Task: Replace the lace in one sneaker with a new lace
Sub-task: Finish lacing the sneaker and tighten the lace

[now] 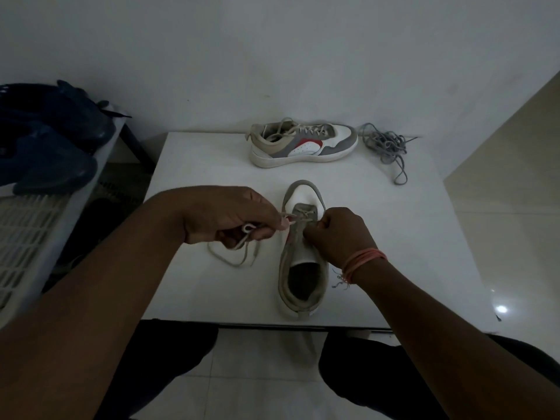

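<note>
Unlacing stage, by our reading. We have the near sneaker [303,253] standing on the white table [197,165] close to its near edge, toe pointing to the far edge and heel toward us, which puts the eyelets straight under both hands. Our left hand [230,216] is curled around the old cream lace [239,247], pinching it just beside the sneaker's left eyelet row; the freed length loops down onto the table left of the shoe. Our right hand [336,234], with its fingers folded in, presses on the tongue and right eyelet row, apparently to steady the shoe against the pull; we cannot tell whether it pinches any lace. Only the crossings nearest the toe appear threaded. Along the far edge lies the second sneaker [303,144], laced, and toward the far right corner the grey replacement lace [386,147] sits in a loose tangle, well apart from both hands.
</note>
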{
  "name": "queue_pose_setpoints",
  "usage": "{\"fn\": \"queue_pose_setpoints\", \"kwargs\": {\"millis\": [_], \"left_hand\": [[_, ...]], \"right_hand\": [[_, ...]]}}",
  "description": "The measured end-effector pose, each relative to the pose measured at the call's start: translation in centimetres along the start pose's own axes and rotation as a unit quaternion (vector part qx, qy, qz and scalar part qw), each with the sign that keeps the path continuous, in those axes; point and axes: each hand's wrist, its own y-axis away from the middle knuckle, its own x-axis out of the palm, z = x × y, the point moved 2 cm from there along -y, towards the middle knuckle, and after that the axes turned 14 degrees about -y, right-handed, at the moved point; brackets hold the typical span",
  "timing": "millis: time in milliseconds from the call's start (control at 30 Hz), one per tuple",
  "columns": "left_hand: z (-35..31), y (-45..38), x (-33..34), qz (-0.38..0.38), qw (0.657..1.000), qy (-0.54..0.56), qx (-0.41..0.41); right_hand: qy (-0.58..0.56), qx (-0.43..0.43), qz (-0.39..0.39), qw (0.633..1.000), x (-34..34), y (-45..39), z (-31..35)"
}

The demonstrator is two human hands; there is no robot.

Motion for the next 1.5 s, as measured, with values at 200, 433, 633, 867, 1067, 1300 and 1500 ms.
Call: {"fn": "queue_pose_setpoints", "kwargs": {"millis": [200,433,633,867,1067,1300,1500], "left_hand": [[1.5,-0.9,0.6,-0.029,0.981,-0.093,-0.166],[5.0,-3.0,1.3,-0.257,0.83,-0.404,-0.286],[4.5,-5.4,2.6,-0.35,0.823,-0.415,-0.169],[0.2,-2.7,-0.4,-0.351,0.934,0.051,-0.039],[-2.5,-1.4,-0.5,-0.066,0.809,0.538,0.228],[1.6,-1.8,-3.8,-0.256,0.613,0.731,0.156],[1.6,-2.9,-1.3,-0.276,0.782,0.553,-0.079]], "right_hand": [[0.003,-0.007,-0.011,1.0,0.1,0.1,0.3],[0.019,-0.04,-0.002,0.999,0.0,0.3,0.7],[0.021,-0.05,0.0,0.999,0.1,0.2,0.4],[-0.048,-0.127,-0.002,0.991,-0.2,0.2,1.1],[-0.261,-0.204,0.189,0.924,0.5,2.1,4.3],[-0.446,-0.107,0.114,0.881,-4.5,-1.4,2.4],[-0.315,-0.005,0.106,0.943,-3.4,-2.5,0.6]]}}
